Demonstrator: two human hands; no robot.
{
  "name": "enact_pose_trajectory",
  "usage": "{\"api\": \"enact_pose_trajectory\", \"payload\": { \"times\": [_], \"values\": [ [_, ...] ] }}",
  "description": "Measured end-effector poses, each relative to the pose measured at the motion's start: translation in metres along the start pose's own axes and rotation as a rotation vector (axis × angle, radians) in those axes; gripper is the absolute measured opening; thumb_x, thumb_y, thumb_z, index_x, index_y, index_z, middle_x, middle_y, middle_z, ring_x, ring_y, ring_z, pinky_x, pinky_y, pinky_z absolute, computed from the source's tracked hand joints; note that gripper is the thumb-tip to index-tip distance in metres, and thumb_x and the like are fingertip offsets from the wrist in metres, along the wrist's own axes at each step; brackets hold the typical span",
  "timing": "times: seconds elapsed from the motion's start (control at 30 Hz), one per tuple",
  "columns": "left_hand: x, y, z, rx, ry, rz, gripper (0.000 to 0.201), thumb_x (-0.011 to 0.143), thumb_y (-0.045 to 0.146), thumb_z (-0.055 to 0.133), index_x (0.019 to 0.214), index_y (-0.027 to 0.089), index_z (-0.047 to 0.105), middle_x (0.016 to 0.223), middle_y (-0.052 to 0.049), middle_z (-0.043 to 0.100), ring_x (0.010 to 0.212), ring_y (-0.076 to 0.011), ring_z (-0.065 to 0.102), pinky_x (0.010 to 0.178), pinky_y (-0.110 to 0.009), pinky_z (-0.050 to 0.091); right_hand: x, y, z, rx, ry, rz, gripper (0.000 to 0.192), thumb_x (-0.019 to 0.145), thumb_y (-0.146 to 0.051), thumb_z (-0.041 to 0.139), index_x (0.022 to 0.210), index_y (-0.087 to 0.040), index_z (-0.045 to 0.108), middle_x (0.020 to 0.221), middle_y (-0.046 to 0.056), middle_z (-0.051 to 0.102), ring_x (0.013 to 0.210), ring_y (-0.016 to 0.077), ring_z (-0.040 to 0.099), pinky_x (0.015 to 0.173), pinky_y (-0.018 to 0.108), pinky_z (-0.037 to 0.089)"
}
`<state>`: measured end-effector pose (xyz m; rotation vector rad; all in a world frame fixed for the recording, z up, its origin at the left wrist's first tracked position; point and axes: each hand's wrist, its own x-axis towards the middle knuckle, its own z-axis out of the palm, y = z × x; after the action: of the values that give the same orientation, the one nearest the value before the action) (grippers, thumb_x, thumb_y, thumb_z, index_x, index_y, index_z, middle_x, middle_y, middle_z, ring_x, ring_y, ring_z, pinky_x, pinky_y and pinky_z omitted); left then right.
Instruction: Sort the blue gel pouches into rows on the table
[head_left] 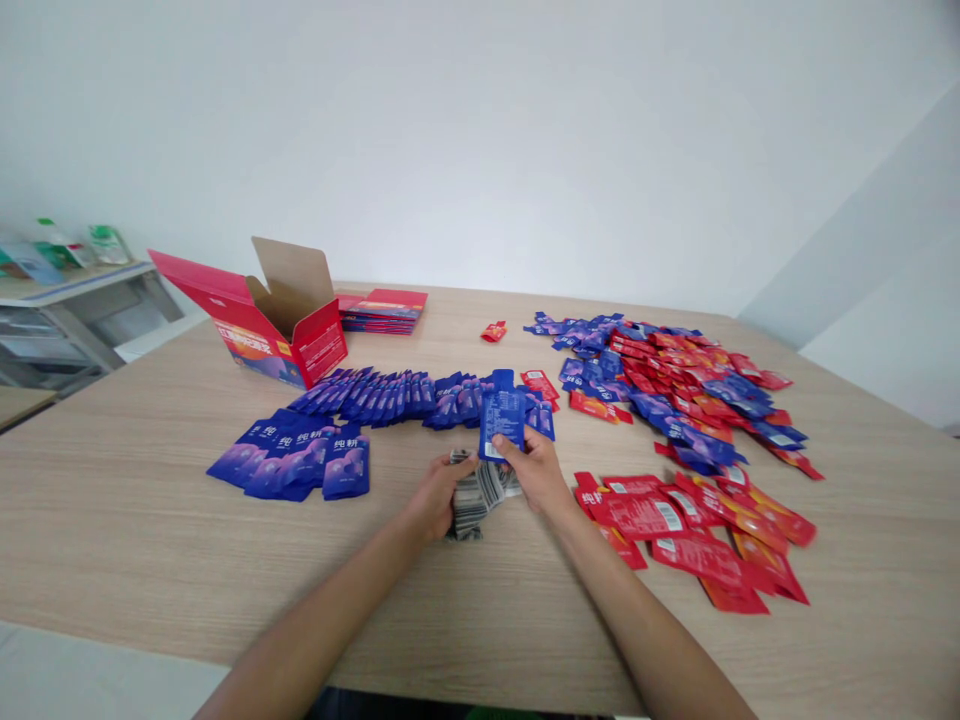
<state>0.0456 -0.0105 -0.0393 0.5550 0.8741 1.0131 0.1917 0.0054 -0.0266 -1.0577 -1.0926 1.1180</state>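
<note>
At twelve o'clock, the worker's right hand (538,472) pinches a blue pouch (502,418) by its lower edge; the left hand (435,495) grips a striped cloth (471,503). With so slight a hold, I fear the pouch slipping, or the cloth's drag scattering the fanned blue row (390,397) at eleven.

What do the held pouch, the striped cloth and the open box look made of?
Pouch: probably plastic or foil film, smooth, flat-edged; sheen unclear.
Cloth: seemingly soft fabric, matte, bunched in loose folds; woven or knitted, I can't tell.
Box: likely cardboard, printed red outside, plain brown inside its raised flap.
</note>
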Motion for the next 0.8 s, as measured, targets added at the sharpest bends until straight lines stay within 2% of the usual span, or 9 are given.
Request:
{"api": "enact_pose_trajectory", "payload": {
  "times": [0.07,0.23,0.4,0.5,0.6,0.7,0.8],
  "values": [
    [-0.001,0.002,0.001,-0.050,0.009,-0.039,0.027,0.075,0.038,0.080,0.080,0.013,0.069,0.075,-0.010,0.075,0.076,-0.0256,0.074,0.070,-0.036,0.060,-0.001,0.000,0.001,0.037,0.036,0.003,0.043,0.064,-0.055,0.085,0.074,-0.018,0.066,0.059,-0.004,0.061,0.048,0.0092,0.045,0.046,0.022,0.037],
    [-0.006,0.011,0.005,-0.111,-0.012,-0.008,0.025,0.089,0.039,0.068,0.093,0.014,0.071,0.085,-0.011,0.078,0.082,-0.0250,0.076,0.076,-0.037,0.061,-0.003,-0.002,0.005,0.143,0.057,-0.003,0.045,0.068,-0.057,0.084,0.073,-0.018,0.062,0.056,-0.006,0.056,0.047,0.0072,0.043,0.044,0.020,0.034],
    [-0.010,0.019,0.008,-0.210,-0.009,-0.036,0.026,0.093,0.035,0.063,0.110,0.016,0.069,0.098,-0.011,0.078,0.085,-0.0235,0.076,0.080,-0.037,0.061,-0.002,-0.007,0.006,0.325,0.106,0.120,0.052,0.068,-0.065,0.081,0.071,-0.019,0.056,0.054,-0.008,0.051,0.043,0.0064,0.041,0.038,0.019,0.034],
    [-0.010,0.021,0.007,-0.222,0.034,-0.134,0.025,0.095,0.030,0.059,0.104,0.010,0.070,0.094,-0.014,0.078,0.080,-0.0232,0.076,0.077,-0.035,0.061,0.000,-0.012,0.005,0.437,0.115,0.178,0.049,0.062,-0.054,0.090,0.073,-0.019,0.058,0.059,-0.007,0.055,0.048,0.0067,0.046,0.041,0.018,0.041],
    [-0.007,0.021,0.007,-0.233,0.062,-0.192,0.020,0.093,0.023,0.059,0.101,0.008,0.071,0.087,-0.014,0.079,0.074,-0.0223,0.075,0.074,-0.033,0.061,0.002,-0.013,0.004,0.501,0.089,0.218,0.048,0.057,-0.045,0.095,0.072,-0.018,0.057,0.059,-0.007,0.054,0.049,0.0057,0.046,0.041,0.016,0.042],
    [-0.005,0.023,0.007,-0.278,0.074,-0.215,0.023,0.095,0.022,0.056,0.106,0.008,0.070,0.089,-0.013,0.079,0.077,-0.0228,0.076,0.076,-0.034,0.061,0.003,-0.009,0.002,0.486,0.061,0.200,0.048,0.057,-0.044,0.095,0.073,-0.019,0.057,0.059,-0.008,0.052,0.050,0.0057,0.045,0.042,0.015,0.040],
    [-0.006,0.026,0.008,-0.338,0.075,-0.224,0.035,0.100,0.031,0.047,0.112,0.007,0.068,0.096,-0.016,0.078,0.087,-0.0251,0.076,0.082,-0.038,0.060,0.003,-0.001,0.000,0.241,0.068,0.077,0.042,0.067,-0.050,0.086,0.080,-0.020,0.060,0.062,-0.006,0.053,0.051,0.0087,0.045,0.044,0.019,0.041]
  ]
}}
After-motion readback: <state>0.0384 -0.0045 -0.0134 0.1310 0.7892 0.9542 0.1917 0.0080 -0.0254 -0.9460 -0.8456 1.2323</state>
